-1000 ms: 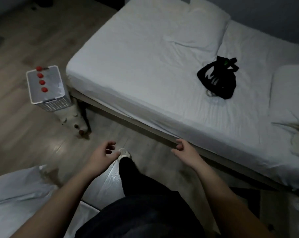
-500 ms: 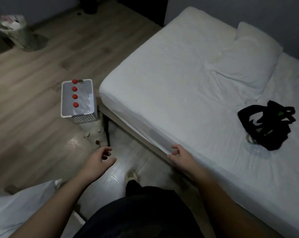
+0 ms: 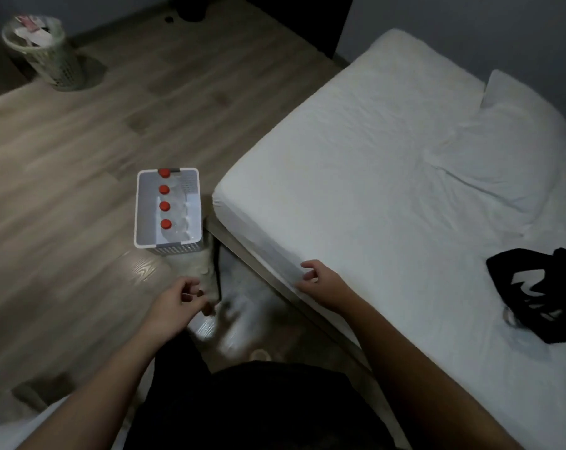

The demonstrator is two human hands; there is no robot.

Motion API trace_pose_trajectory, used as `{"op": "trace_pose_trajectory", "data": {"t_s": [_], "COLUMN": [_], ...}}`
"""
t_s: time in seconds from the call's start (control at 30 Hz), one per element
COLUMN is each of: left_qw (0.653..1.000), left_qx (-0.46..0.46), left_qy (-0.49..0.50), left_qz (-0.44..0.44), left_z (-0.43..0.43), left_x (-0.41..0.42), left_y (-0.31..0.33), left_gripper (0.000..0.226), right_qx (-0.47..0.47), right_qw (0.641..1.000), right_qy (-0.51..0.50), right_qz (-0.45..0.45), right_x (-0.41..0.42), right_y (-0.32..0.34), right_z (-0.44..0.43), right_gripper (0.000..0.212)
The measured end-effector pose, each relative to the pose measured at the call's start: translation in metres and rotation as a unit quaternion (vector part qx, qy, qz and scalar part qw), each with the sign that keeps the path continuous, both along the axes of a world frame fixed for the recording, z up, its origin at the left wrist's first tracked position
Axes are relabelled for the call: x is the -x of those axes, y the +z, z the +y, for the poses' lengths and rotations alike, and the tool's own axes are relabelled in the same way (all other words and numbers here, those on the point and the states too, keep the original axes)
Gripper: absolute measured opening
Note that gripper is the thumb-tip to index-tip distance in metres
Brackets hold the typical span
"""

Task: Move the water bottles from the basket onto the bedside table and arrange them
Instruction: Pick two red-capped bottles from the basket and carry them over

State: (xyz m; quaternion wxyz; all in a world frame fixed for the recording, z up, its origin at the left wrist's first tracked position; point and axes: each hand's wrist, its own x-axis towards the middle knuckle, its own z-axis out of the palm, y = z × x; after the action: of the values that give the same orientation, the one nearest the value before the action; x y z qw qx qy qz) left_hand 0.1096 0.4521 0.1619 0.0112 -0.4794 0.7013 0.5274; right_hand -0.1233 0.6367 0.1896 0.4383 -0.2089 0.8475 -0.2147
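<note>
A white perforated basket (image 3: 144, 209) stands on the wood floor beside the bed's corner. Several clear water bottles with red caps (image 3: 164, 206) lie in a row inside it. My left hand (image 3: 178, 303) hangs below the basket, empty, with loosely curled fingers apart. My right hand (image 3: 320, 280) is over the mattress edge, empty, fingers apart. No bedside table is in view.
The bed with a white sheet (image 3: 388, 196) fills the right side, with a pillow (image 3: 515, 141) and a black bag (image 3: 541, 293) on it. A perforated bin (image 3: 44, 53) stands at the far left. A white cloth (image 3: 2, 430) lies at the bottom left. Something pale lies on the floor under the basket's near end.
The view has swung left and moved closer: the basket now sits nearer the centre and larger. Both hands stayed empty and moved forward with me.
</note>
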Motion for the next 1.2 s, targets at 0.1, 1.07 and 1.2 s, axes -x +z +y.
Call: {"op": "trace_pose_trajectory", "data": {"t_s": [0.1, 1.07, 1.2], "left_qw": [1.0, 0.974, 0.961], "left_qx": [-0.007, 0.133, 0.156], "left_qy": [-0.014, -0.183, -0.226], "left_qz": [-0.005, -0.008, -0.013], "left_z": [-0.058, -0.467, -0.48], "left_x": [0.003, 0.144, 0.155], "left_y": [-0.012, -0.263, -0.292], "left_gripper": [0.033, 0.052, 0.05], "right_qx": [-0.007, 0.083, 0.085], "right_qw": [1.0, 0.99, 0.991], "right_qy": [0.014, -0.108, -0.098], "right_qz": [-0.001, -0.039, -0.009], "right_x": [-0.009, -0.031, -0.03], "right_y": [-0.007, -0.292, -0.319], "right_z": [-0.054, -0.495, -0.511], "right_gripper": [0.054, 0.049, 0.046]}}
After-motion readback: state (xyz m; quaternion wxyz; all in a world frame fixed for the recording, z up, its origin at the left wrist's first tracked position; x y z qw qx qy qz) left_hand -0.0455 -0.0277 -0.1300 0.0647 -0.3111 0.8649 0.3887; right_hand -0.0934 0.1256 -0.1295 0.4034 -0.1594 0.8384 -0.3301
